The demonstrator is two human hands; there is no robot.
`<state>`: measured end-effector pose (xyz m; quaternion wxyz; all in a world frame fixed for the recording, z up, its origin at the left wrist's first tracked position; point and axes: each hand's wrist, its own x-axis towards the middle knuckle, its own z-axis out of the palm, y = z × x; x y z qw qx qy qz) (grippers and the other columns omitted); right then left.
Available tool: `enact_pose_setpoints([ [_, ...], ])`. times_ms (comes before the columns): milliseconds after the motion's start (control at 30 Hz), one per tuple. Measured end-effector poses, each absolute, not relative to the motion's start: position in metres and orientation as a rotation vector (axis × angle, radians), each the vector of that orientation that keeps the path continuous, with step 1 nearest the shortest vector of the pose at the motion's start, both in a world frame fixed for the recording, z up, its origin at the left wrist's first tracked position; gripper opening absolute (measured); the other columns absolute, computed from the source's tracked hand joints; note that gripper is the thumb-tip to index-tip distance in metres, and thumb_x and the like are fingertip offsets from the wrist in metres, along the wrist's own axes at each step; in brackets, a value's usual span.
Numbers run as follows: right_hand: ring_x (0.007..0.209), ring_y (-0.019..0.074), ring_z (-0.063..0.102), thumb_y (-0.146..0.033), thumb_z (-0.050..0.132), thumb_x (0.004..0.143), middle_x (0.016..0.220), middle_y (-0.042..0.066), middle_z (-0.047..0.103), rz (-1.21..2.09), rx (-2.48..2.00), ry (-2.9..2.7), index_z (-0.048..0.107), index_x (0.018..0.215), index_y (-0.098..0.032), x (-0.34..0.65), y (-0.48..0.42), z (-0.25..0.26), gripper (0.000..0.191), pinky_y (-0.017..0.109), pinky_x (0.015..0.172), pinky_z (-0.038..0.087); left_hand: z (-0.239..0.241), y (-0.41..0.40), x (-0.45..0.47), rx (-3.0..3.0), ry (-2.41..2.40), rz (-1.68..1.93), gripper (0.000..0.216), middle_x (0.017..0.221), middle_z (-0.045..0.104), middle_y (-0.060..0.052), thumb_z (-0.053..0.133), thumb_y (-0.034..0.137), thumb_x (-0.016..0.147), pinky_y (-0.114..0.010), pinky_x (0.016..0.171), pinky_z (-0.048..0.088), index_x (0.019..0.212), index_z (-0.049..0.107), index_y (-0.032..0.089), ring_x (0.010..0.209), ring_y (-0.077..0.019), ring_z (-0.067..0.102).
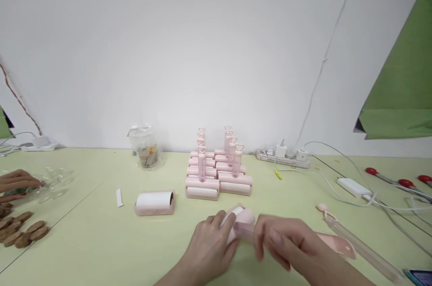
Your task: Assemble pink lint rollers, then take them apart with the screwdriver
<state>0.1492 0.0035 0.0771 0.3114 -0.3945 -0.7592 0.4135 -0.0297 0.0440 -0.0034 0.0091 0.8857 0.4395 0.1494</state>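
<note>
Before a plain white wall [216, 52] stretches a pale yellow-green desk [101, 245]. Near the wall, pink lint rollers with upright heart-topped handles [224, 167] stand in two columns. Closer, at the front, the person's left hand [209, 241] holds another lint roller, pink with a white paper roll [245, 216], its fingers wrapped around it; the right hand [290, 245], slightly blurred, has its fingers closed around that roller's translucent pink handle [243, 230]. At far left, a co-worker's hand [18, 182] touches clear, shiny pieces [54, 183]. Left of the held roller lies a white roll in a pinkish case [155, 203]; beyond it stands a plastic-wrapped cup [148, 153]. Smallest, a narrow white strip [119, 197] lies beside that case.
</note>
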Motion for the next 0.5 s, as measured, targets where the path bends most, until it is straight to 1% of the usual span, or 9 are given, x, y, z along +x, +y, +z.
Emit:
enact_pose_setpoints([
  [67,0.058,0.0120,0.044,-0.051,0.023,0.090,0.060,0.000,0.049,1.137,-0.987,-2.121,0.037,0.052,-0.018,0.149,0.001,0.079,0.052,0.023,0.062,0.036,-0.001,0.048,-0.034,2.801,1.246,0.490,0.038,0.110,0.053,-0.006,0.039,0.032,0.084,-0.032,0.071,0.049,0.121,0.032,0.027,0.087,-0.0218,0.057],
  [133,0.056,0.0120,0.044,-0.054,0.019,0.090,0.056,0.000,0.048,1.186,-0.986,-2.172,0.033,0.051,-0.018,0.151,-0.001,0.082,0.055,0.023,0.063,0.038,0.002,0.052,-0.038,2.846,1.164,0.479,0.040,0.111,0.053,-0.006,0.039,0.034,0.085,-0.034,0.072,0.048,0.123,0.030,0.028,0.089,-0.0226,0.056],
  [267,0.050,0.0120,0.040,-0.058,0.017,0.087,0.048,-0.001,0.041,1.175,-1.069,-2.241,0.033,0.049,-0.019,0.158,-0.002,0.088,0.058,0.024,0.061,0.040,0.011,0.055,-0.042,2.918,1.104,0.441,0.039,0.115,0.052,-0.006,0.037,0.037,0.086,-0.036,0.072,0.048,0.124,0.031,0.030,0.091,-0.0241,0.055],
  [367,0.049,0.0107,0.036,-0.058,0.020,0.087,0.049,-0.002,0.037,1.152,-1.136,-2.318,0.033,0.049,-0.019,0.161,-0.001,0.089,0.056,0.022,0.061,0.040,0.018,0.055,-0.042,2.959,1.069,0.414,0.038,0.116,0.051,-0.004,0.037,0.038,0.086,-0.033,0.073,0.046,0.123,0.033,0.034,0.092,-0.0224,0.054],
  [500,0.045,0.0089,0.034,-0.057,0.018,0.088,0.047,-0.004,0.034,1.225,-1.100,-2.381,0.031,0.048,-0.018,0.161,-0.003,0.084,0.058,0.020,0.053,0.039,0.022,0.056,-0.043,3.007,1.021,0.382,0.039,0.120,0.049,-0.003,0.036,0.040,0.086,-0.030,0.074,0.045,0.125,0.032,0.035,0.093,-0.0205,0.053],
])
